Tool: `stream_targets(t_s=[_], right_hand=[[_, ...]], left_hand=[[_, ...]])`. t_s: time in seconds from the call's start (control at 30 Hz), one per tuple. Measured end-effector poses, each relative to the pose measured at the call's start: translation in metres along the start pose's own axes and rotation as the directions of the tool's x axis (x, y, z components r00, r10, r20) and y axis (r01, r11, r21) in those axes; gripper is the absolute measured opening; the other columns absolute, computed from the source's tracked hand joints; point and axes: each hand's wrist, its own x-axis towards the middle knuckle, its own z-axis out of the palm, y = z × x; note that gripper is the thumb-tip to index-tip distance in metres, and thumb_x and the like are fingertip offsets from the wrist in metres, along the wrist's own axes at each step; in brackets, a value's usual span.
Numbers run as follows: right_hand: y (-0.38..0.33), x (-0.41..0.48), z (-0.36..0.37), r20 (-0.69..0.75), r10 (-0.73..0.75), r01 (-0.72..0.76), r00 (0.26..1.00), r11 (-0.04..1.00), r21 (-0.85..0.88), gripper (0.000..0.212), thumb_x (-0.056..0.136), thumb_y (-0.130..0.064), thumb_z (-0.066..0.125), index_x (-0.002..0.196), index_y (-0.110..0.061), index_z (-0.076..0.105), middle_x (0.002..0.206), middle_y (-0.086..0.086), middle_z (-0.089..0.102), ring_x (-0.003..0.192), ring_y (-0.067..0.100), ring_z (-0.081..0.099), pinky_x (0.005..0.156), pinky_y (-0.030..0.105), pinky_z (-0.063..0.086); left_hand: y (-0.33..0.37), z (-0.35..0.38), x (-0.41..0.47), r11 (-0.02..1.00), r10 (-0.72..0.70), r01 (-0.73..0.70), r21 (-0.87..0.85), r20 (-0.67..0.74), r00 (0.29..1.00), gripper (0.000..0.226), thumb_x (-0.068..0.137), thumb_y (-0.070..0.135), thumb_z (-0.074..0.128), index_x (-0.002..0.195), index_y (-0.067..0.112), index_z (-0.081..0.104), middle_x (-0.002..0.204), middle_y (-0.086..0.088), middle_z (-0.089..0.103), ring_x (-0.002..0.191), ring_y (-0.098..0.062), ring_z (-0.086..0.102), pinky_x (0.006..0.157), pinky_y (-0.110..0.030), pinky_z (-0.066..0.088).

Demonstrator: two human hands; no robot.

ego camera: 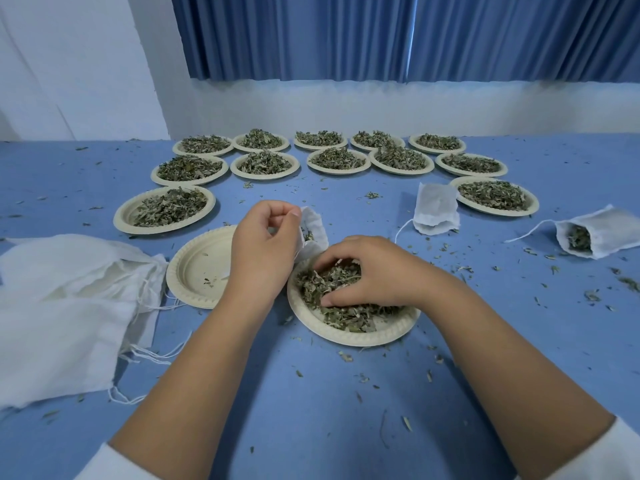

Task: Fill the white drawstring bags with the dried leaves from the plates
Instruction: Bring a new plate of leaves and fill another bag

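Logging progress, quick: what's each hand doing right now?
Left hand: pinching the bag by its mouth.
Right hand: curled round leaves on the plate.

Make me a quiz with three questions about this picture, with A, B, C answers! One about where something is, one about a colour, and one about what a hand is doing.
1. Where is the pile of bags?
A. On a plate
B. At the table's left side
C. By the curtain

2. What colour is the table?
A. Blue
B. Red
C. Green

3. What is the right hand doing?
A. Lying flat
B. Pulling a string
C. Grabbing leaves

Answers:
1 B: the pile lies left of the empty plate.
2 A: a blue cloth covers it.
3 C: its fingers curl into the leaves on the near plate, while the left hand pinches a bag.
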Motion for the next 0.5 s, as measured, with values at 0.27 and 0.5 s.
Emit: stream_targets(t_s=[0.27, 0.5], right_hand=[[0.0, 0.001, 0.002, -0.002, 0.027, -0.027, 1.0, 0.999, 0.023, 0.028, 0.078, -0.034, 0.081, 0.105, -0.031, 0.073, 0.113, -0.014, 0.068, 0.11, 0.003, 0.056, 0.095, 0.023, 0.043], [-0.004, -0.001, -0.009, -0.117, 0.032, 0.001, 0.993, 0.963, 0.27, 0.019, 0.074, -0.027, 0.085, 0.088, -0.033, 0.075, 0.081, -0.019, 0.069, 0.074, -0.004, 0.059, 0.069, 0.012, 0.044]], left_hand=[[0.001, 0.0, -0.001, 1.0, -0.003, 0.003, -0.003, 0.007, 1.0, 0.008, 0.097, 0.021, 0.056, 0.091, 0.02, 0.062, 0.065, 0.004, 0.056, 0.046, -0.004, 0.046, 0.053, -0.022, 0.038], [0.002, -0.001, -0.001, 1.0, 0.002, -0.002, 0.01, -0.001, 1.0, 0.008, 0.096, 0.023, 0.057, 0.09, 0.022, 0.062, 0.069, 0.002, 0.058, 0.054, -0.009, 0.048, 0.058, -0.025, 0.039]])
